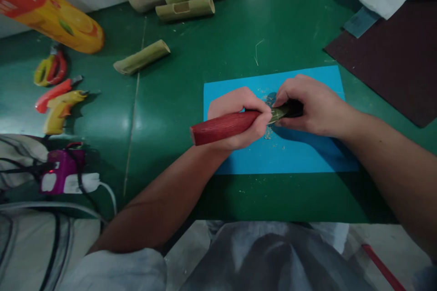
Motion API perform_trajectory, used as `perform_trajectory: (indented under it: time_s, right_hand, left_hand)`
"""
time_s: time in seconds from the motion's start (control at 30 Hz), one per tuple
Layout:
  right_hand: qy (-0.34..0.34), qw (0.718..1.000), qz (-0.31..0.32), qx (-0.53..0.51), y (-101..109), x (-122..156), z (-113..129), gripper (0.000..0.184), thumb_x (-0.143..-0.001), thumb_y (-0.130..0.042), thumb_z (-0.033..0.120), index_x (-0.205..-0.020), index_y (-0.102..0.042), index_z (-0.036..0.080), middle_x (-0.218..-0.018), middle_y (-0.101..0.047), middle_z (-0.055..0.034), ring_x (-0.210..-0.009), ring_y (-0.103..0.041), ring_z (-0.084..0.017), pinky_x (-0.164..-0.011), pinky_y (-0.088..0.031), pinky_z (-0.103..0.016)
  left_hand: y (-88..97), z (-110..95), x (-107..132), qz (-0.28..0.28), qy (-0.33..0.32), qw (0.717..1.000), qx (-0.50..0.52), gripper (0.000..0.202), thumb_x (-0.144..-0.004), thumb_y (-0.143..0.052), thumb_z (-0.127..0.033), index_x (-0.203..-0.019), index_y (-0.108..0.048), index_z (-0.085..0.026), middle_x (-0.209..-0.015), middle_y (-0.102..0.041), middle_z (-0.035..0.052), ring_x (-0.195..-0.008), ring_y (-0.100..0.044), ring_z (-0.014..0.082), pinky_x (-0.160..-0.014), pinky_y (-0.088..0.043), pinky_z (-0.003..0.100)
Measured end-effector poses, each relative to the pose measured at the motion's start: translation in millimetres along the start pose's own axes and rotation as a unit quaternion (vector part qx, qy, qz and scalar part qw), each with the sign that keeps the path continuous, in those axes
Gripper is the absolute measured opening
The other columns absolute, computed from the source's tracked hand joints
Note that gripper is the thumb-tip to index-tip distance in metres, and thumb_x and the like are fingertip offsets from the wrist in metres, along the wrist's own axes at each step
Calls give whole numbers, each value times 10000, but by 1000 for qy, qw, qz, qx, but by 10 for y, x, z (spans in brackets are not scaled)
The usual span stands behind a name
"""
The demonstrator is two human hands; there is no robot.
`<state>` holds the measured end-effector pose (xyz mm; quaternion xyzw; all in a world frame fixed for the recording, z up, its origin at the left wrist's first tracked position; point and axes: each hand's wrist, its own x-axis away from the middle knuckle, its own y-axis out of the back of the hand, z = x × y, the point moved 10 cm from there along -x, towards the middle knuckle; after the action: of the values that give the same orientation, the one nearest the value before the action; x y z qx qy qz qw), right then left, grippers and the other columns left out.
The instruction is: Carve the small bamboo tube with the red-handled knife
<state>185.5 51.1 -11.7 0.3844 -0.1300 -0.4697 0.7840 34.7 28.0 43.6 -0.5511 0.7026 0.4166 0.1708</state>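
My left hand (241,116) is closed around a thick red wooden handle (223,128), which points left and slightly toward me. The working end of this tool is hidden by my fingers. Between the fingers and thumb of my right hand (309,104) is a short green bamboo piece (278,114), with a dark area at its right end. My left fingertips meet the left end of the bamboo. Pale shavings (268,132) lie scattered below and above it on a blue sheet (235,159).
Cut bamboo tubes (186,8) lie at the back, with a single tube (141,57) nearer. Scissors (51,68), a red-handled cutter (54,95), a yellow glue gun (63,111) and an orange bottle (68,27) are left. A purple power adapter (63,170) has cables. A dark board (392,59) lies right.
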Motion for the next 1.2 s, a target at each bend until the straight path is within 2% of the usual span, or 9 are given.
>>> perform_trajectory:
  time_s: [0.17, 0.4, 0.5, 0.67, 0.77, 0.87, 0.97, 1.07, 1.2]
  right_hand:
    - [-7, 1000, 1, 6, -15, 2, -9, 195, -868, -806, 427, -941, -662, 318, -1047, -779, -69, -1016, -696, -344, -831, -527, -513]
    - [-1, 1000, 0, 6, -18, 2, -13, 195, -879, -798, 437, -952, -660, 320, -1062, -788, -68, -1012, -697, -338, -833, -536, -518]
    - [-1, 1000, 2, 8, -13, -8, -5, 189, -881, -785, 450, -942, -657, 325, -1048, -786, -72, -1006, -695, -347, -830, -536, -529]
    - [-3, 1000, 8, 8, -13, -8, -5, 188, -863, -788, 450, -946, -659, 340, -1065, -789, -64, -1026, -692, -354, -859, -537, -539]
    - [-5, 1000, 5, 3, -11, -2, -11, 186, -858, -797, 435, -935, -661, 334, -1056, -785, -66, -1029, -690, -353, -880, -531, -550]
    - [-1, 1000, -1, -6, -9, -6, -9, 192, -850, -810, 419, -927, -666, 319, -1039, -782, -71, -1017, -685, -344, -865, -517, -537]
    - [3, 1000, -5, -9, -8, -14, -7, 204, -842, -814, 423, -924, -663, 313, -1046, -784, -71, -1005, -678, -332, -839, -507, -515]
    - [0, 1000, 0, 1, -16, -10, -19, 198, -844, -812, 415, -936, -665, 321, -1051, -778, -60, -1007, -684, -330, -845, -512, -508]
    - [-2, 1000, 4, 10, -11, 7, -24, 202, -851, -820, 423, -959, -678, 328, -1070, -779, -56, -1040, -696, -345, -862, -533, -518]
  left_hand:
    - [-91, -32, -43, 62, -13, 996, 55, 61, -945, -820, -306, -933, -769, -274, -833, -824, -20, -702, -750, 142, -654, -629, 298]
    - [-123, 29, -30, 88, 30, 995, 34, 100, -985, -785, -366, -920, -763, -293, -837, -826, -2, -715, -756, 184, -683, -657, 367]
    - [-136, 7, -39, 92, 22, 995, 35, 83, -970, -794, -336, -911, -754, -294, -850, -822, -5, -714, -746, 179, -671, -638, 366]
    - [-119, -9, -42, 64, 5, 997, 32, 158, -918, -750, -224, -798, -660, -275, -758, -732, -19, -657, -684, 167, -593, -542, 358]
    - [-104, -31, -5, 54, -19, 998, 18, 177, -892, -732, -227, -765, -615, -264, -704, -688, -26, -583, -608, 152, -532, -472, 347]
    - [-38, 36, 44, 26, -8, 999, 19, 194, -923, -720, -283, -768, -607, -255, -687, -659, -25, -580, -575, 144, -540, -446, 347]
    - [31, 139, 85, -6, 21, 999, 29, 265, -970, -719, -361, -760, -605, -246, -688, -644, -19, -605, -569, 140, -566, -442, 357]
    - [58, 136, 90, -22, 19, 999, 41, 248, -977, -735, -382, -778, -650, -261, -696, -676, -25, -608, -605, 138, -554, -467, 351]
    - [-14, 98, 45, 19, 26, 999, 32, 188, -1008, -722, -417, -862, -739, -299, -773, -764, -14, -656, -685, 169, -613, -577, 373]
